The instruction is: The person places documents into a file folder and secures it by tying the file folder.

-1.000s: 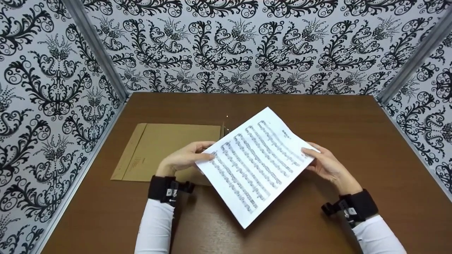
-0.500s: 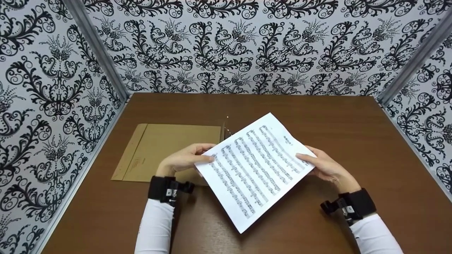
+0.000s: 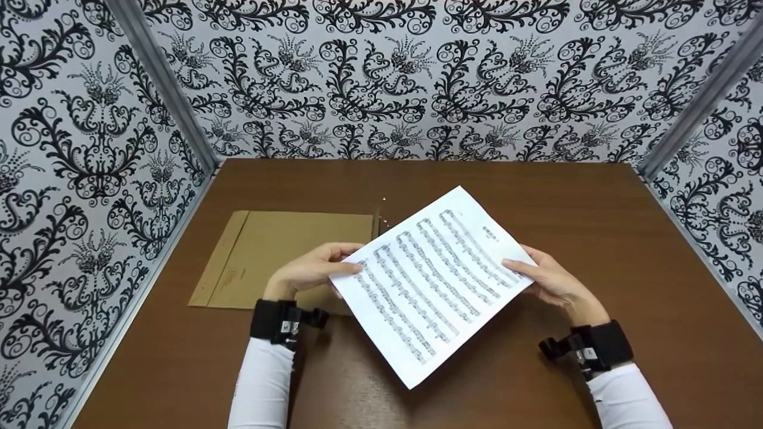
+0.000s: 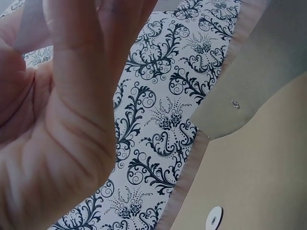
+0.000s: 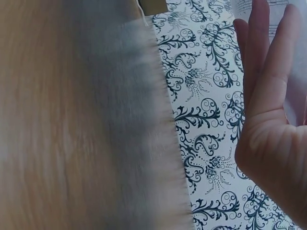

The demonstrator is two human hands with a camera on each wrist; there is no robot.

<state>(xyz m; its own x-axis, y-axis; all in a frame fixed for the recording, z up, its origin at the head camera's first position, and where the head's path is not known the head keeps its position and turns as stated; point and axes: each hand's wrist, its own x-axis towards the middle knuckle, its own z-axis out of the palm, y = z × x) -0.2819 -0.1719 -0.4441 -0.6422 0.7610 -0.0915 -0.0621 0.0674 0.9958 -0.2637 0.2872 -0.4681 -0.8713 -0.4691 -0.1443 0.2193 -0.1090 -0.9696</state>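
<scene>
A page of sheet music (image 3: 432,286) is held above a brown wooden desk (image 3: 506,381), turned diagonally, its far corner just past 12 o'clock and its near corner just past 6. A person's left hand (image 3: 313,265) pinches the corner at 9 o'clock and the right hand (image 3: 554,277) the one at 3, fingers narrowed on the paper with both thumbs across the printed face. Whether a second page lies beneath cannot be told. At 10 o'clock from the page, a kraft envelope (image 3: 298,256) lies flat on the desk, partly screened by the paper. The step in hand appears to be holding the page spread between the hands; the next move would seem to call for both hands travelling together, so the paper neither buckles nor creases. The left wrist view shows what the head view does not resolve: a flap (image 4: 259,72) with a small metal-looking eyelet (image 4: 235,104), and a white button disc (image 4: 214,218) on the envelope's body. The right wrist view picks out a white string (image 5: 142,13) near 12 o'clock, beside what looks like the envelope's corner; only the head view takes in the whole page.
</scene>
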